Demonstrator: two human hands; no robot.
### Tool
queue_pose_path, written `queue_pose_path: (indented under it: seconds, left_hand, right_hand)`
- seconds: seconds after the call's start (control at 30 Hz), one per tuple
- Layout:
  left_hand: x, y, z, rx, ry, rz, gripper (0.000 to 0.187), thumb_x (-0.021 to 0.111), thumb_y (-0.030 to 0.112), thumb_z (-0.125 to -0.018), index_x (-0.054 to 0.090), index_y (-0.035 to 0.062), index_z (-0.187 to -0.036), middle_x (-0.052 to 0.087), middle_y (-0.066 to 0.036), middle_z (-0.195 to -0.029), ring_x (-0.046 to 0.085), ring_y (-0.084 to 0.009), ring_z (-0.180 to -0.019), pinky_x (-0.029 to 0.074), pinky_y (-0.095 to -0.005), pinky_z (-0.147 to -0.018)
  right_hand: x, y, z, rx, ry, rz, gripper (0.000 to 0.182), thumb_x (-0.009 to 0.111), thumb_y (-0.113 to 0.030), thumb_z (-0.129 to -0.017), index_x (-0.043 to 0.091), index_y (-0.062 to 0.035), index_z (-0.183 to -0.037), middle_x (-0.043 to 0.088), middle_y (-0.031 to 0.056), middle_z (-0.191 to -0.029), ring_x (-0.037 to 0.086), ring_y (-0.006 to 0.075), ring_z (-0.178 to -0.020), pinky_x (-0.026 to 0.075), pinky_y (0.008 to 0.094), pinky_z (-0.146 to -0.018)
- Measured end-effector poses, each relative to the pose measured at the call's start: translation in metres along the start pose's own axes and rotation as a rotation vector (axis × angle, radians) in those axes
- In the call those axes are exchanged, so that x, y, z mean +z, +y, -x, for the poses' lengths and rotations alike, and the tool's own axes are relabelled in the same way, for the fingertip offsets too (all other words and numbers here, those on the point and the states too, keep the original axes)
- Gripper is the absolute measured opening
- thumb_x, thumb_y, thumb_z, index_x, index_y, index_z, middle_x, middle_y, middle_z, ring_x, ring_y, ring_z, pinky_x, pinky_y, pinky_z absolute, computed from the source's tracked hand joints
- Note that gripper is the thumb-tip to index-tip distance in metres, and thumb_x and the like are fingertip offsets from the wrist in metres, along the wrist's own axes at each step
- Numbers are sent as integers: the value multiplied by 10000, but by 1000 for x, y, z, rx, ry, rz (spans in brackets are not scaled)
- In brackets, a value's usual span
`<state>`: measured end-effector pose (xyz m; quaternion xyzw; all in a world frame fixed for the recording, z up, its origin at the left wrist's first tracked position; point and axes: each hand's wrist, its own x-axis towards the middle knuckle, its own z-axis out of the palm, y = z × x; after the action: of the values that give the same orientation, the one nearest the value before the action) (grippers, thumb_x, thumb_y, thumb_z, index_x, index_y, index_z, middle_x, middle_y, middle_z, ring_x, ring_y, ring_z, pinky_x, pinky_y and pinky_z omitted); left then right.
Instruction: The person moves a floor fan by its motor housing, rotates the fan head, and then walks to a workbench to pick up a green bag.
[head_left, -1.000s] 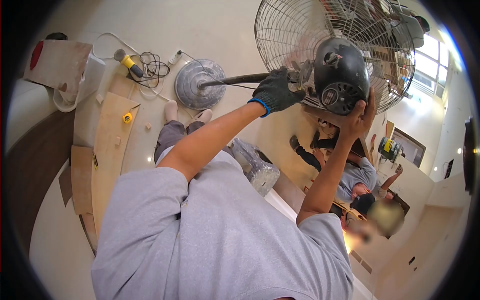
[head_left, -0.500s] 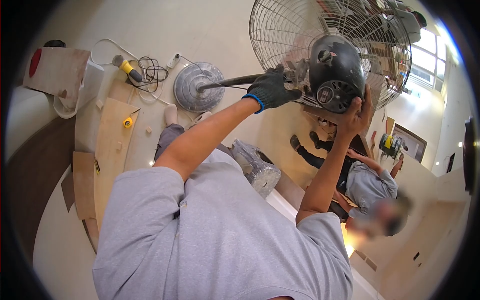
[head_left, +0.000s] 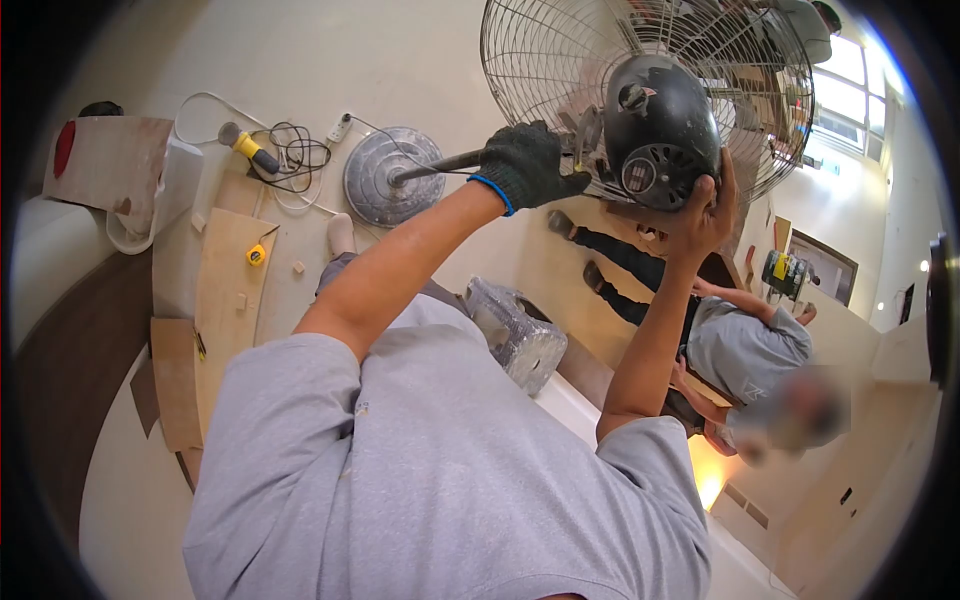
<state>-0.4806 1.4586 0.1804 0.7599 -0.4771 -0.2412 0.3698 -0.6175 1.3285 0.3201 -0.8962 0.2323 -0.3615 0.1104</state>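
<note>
A large standing fan with a wire cage (head_left: 530, 65) and a black motor housing (head_left: 662, 120) fills the upper part of the view. My left hand (head_left: 525, 165), in a dark glove with a blue cuff, is wrapped round the top of the fan's pole (head_left: 455, 162), just beside the housing. Bare, my right hand (head_left: 708, 215) holds the lower rear of the housing, fingers pressed on its side. The pole runs left to a round, stained base (head_left: 385, 178) on the floor.
A person in a grey shirt (head_left: 745, 340) is at the right. A spattered stool (head_left: 515, 335) stands below the fan. At left are a yellow power tool (head_left: 250, 150) with coiled cable, a yellow tape measure (head_left: 256, 254), wooden boards (head_left: 225, 300) and a power strip (head_left: 340, 128).
The fan head and both my hands appear slightly further left. The other person's legs and head have shifted. Both my hands keep their hold.
</note>
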Motion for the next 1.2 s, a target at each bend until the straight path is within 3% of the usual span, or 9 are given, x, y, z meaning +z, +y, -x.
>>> queue_pose_path:
  seconds: [0.33, 0.43, 0.53, 0.6, 0.77, 0.83, 0.9, 0.97, 1.2]
  left_hand:
    - [35, -5, -3, -33, -19, 274, 559, 636, 553, -817, 695, 15, -958, 693, -172, -850, 678, -297, -822, 526, -410, -762]
    - [40, 4, 0, -237, -94, 764, 401, 684, 361, -853, 688, -30, -943, 691, -144, -806, 677, -220, -719, 550, -358, -692]
    - [80, 22, -11, -195, 57, 1262, 370, 682, 321, -846, 686, -46, -800, 643, -169, -692, 637, -226, -666, 513, -353, -677]
    - [71, 26, -7, -331, -34, 1351, 272, 651, 203, -888, 677, -65, -846, 660, -134, -736, 651, -191, -648, 559, -329, -636]
    - [44, 16, -6, -393, -273, 952, 294, 644, 210, -909, 653, -76, -842, 658, -114, -731, 658, -155, -599, 578, -297, -584]
    - [52, 7, -9, -130, -216, 556, 300, 636, 223, -916, 642, -74, -875, 659, -119, -741, 656, -154, -585, 577, -290, -583]
    - [58, 5, -10, -118, -200, 556, 288, 630, 220, -922, 633, -67, -922, 662, -117, -763, 658, -155, -592, 579, -287, -593]
    - [32, 23, -1, -354, -225, 956, 263, 627, 203, -929, 625, -55, -983, 668, -108, -794, 664, -156, -623, 581, -289, -612]
    - [66, 34, -7, -300, 45, 1508, 200, 650, 154, -912, 644, -30, -991, 674, -71, -815, 670, -156, -716, 575, -297, -649]
  right_hand:
    - [-3, -3, 1, 37, -25, 40, 405, 614, -245, -950, 578, -38, -1297, 584, 141, -1195, 592, 234, -1077, 519, 330, -857]
    - [-2, -5, 5, 71, -34, 31, 410, 621, -225, -947, 566, -36, -1306, 565, 141, -1219, 581, 230, -1096, 521, 333, -868]
    - [-2, -10, 6, 98, -41, -29, 415, 629, -205, -943, 555, -38, -1316, 546, 140, -1247, 569, 230, -1120, 522, 330, -874]
    - [-2, -9, 6, 86, -46, -51, 414, 631, -197, -942, 554, -38, -1317, 544, 141, -1252, 568, 231, -1129, 523, 328, -874]
    - [0, -7, 1, 34, -39, -60, 398, 629, -192, -944, 564, -33, -1304, 561, 146, -1231, 585, 235, -1119, 531, 329, -861]
    - [2, -7, 0, 45, -31, -73, 394, 629, -191, -944, 569, -31, -1299, 567, 150, -1224, 592, 236, -1107, 530, 332, -862]
    - [3, -8, -1, 42, -23, -68, 392, 630, -190, -942, 573, -29, -1294, 573, 154, -1220, 596, 236, -1101, 530, 333, -863]
    - [2, -8, -1, 30, -16, -48, 391, 633, -188, -940, 576, -28, -1291, 576, 157, -1220, 596, 235, -1101, 530, 333, -865]
    - [1, -17, 0, 30, -6, -18, 392, 648, -192, -928, 587, -33, -1281, 591, 155, -1199, 613, 236, -1071, 537, 337, -842]
